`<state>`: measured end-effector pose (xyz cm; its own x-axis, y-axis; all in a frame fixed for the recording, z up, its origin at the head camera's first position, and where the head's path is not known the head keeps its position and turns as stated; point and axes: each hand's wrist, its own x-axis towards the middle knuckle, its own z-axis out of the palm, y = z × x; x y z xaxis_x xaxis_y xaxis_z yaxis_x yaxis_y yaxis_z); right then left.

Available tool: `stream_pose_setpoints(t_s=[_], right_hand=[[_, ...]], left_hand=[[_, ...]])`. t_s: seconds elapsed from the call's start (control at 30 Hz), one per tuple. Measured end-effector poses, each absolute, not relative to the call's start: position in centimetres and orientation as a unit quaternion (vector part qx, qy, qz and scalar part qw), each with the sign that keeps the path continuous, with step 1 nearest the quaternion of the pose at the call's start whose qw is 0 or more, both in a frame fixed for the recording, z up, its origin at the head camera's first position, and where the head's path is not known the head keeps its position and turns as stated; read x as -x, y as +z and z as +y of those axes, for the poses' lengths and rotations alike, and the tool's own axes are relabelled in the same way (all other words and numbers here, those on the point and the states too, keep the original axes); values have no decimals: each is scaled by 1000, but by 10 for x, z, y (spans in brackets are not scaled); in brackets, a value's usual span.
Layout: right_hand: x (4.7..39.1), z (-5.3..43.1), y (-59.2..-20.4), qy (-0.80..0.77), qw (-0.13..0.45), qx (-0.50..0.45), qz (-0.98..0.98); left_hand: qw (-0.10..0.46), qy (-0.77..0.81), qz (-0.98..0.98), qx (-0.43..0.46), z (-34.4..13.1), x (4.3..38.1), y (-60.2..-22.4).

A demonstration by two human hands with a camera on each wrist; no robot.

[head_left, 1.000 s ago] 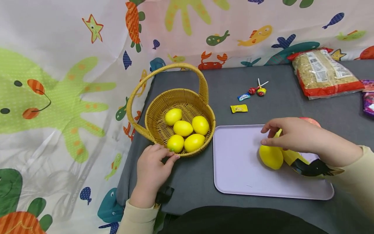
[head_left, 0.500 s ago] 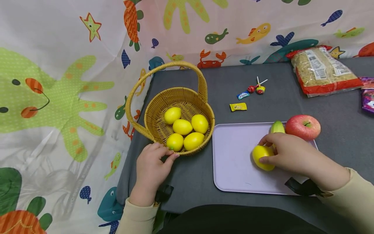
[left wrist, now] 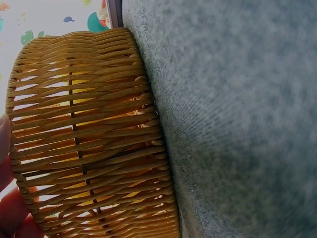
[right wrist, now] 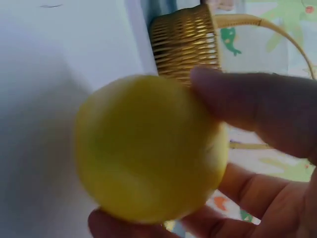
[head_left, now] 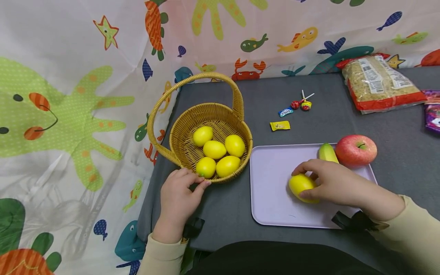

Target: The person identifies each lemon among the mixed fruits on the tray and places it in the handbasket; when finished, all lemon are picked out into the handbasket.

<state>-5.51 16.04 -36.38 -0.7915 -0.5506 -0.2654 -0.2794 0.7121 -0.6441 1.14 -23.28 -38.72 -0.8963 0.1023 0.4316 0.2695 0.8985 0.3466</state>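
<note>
My right hand [head_left: 331,183] grips a yellow lemon [head_left: 300,185] over the lilac tray [head_left: 269,206]. In the right wrist view the thumb and fingers lie round the lemon [right wrist: 148,148]. My left hand [head_left: 180,198] pinches the near rim of the wicker basket [head_left: 177,130]; its fingers [left wrist: 15,210] show at the rim in the left wrist view. Several lemons [head_left: 214,149] sit inside the basket. Behind my right hand a yellow-green fruit [head_left: 327,152] lies on the tray, partly hidden. A red apple [head_left: 356,150] sits at the tray's far right corner.
Beyond the tray lie a yellow wrapped candy [head_left: 280,125], a blue wrapped candy [head_left: 285,112] and lollipops [head_left: 306,105]. A bag of grain [head_left: 381,84] and a purple packet [head_left: 433,114] stand at the far right. A printed curtain [head_left: 68,133] borders the table.
My right hand has closed on the lemon and shifted it left across the tray, uncovering the apple and part of the yellow-green fruit. My left hand stays at the basket rim.
</note>
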Motion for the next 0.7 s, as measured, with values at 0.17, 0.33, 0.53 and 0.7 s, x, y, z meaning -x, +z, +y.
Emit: stream_pose_setpoints(t_s=[0.17,0.33,0.53,0.7], right_hand=[[71,147,-338,-360,248,252,863],[95,117,-310,-398,252,289,833],[132,62,-297,-415,249,295,824],[163,15,-298,-437,267,258,819]], left_hand=[[207,-200,-953,95,-234,-13,-386],[206,-205,-952,98,-233,-13,-386],[204,-207,-951,101,-233,-13,-385],[198,-204,-954,98,-232,-13,-384]])
